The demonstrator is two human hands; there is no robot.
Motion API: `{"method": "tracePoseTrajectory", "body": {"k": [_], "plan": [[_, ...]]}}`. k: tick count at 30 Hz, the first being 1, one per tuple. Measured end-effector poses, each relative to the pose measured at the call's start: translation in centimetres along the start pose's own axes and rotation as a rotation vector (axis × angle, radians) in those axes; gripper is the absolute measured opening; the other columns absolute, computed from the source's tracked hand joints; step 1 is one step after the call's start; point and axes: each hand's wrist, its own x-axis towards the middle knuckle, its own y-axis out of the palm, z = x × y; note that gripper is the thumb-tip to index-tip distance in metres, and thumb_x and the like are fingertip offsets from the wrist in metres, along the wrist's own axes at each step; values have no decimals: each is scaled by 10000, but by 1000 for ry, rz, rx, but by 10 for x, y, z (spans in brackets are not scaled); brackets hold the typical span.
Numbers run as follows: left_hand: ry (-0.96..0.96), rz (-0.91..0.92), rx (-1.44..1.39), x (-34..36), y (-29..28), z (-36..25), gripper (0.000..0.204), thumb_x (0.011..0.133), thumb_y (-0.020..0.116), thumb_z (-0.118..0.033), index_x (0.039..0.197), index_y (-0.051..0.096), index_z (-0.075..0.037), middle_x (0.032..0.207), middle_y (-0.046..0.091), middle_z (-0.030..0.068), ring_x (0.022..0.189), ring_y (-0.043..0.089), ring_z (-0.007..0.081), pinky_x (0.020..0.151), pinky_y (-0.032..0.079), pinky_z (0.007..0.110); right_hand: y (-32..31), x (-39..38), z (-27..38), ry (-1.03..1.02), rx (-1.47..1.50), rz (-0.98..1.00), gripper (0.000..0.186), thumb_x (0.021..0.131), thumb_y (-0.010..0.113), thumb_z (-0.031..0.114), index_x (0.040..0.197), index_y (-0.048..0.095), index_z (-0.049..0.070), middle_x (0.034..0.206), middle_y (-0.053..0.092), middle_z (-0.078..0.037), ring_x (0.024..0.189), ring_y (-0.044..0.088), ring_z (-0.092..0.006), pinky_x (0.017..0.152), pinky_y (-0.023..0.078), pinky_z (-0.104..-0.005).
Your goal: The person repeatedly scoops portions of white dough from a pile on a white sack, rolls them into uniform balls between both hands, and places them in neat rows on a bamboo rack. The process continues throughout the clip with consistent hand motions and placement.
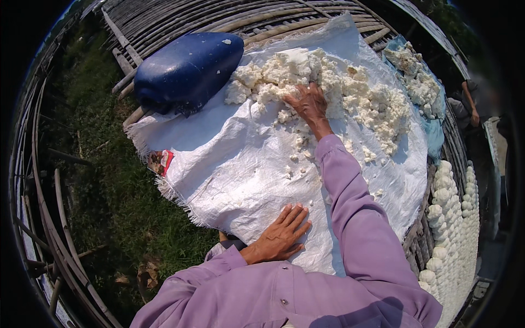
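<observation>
The sheet (219,180) is woven plastic, creased, with a slight sheen and a frayed edge. The lumps (380,104) are matt, rough and crumbly. The container (188,68) appears to be plastic: smooth and glossy, with pale specks on its surface. The poles (284,23) look like wood, rounded, with a dull, weathered finish. The shirt (235,298) is matt cloth, softly wrinkled.

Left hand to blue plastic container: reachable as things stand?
Probably yes, with a stretch. The left hand lies flat on the white sheet, and only sheet seems to separate it from the blue container. The right hand is off to the side.
</observation>
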Motion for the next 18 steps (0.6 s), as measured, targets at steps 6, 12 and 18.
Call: {"method": "tracePoseTrajectory", "body": {"k": [6, 12, 18], "plan": [[20, -27, -11, -1, -1, 0, 678, 936, 643, -383, 1476, 445, -23, 1610, 268, 259, 1545, 135, 406, 1271, 48, 527, -5, -15, -22, 29, 56, 257, 676, 799, 732, 582, 1322, 676, 156, 1457, 533, -165, 1359, 473, -364, 1093, 424, -478], [60, -88, 1, -4, 3, 4, 671, 906, 681, -368, 1445, 487, -17, 1583, 324, 261, 1531, 183, 408, 1272, 63, 522, -16, -109, -15, -58, -4, 100, 614, 854, 703, 582, 1280, 696, 140, 1524, 454, -155, 1412, 399, -360, 1096, 398, -516], [67, -80, 26, -7, 5, 4, 661, 913, 662, -380, 1444, 497, -21, 1580, 329, 264, 1529, 189, 407, 1273, 62, 519, -49, -141, -21, 78, 378, 215, 747, 849, 641, 725, 1288, 703, 124, 1540, 421, -248, 1445, 373, -409, 1145, 352, -527]]}}
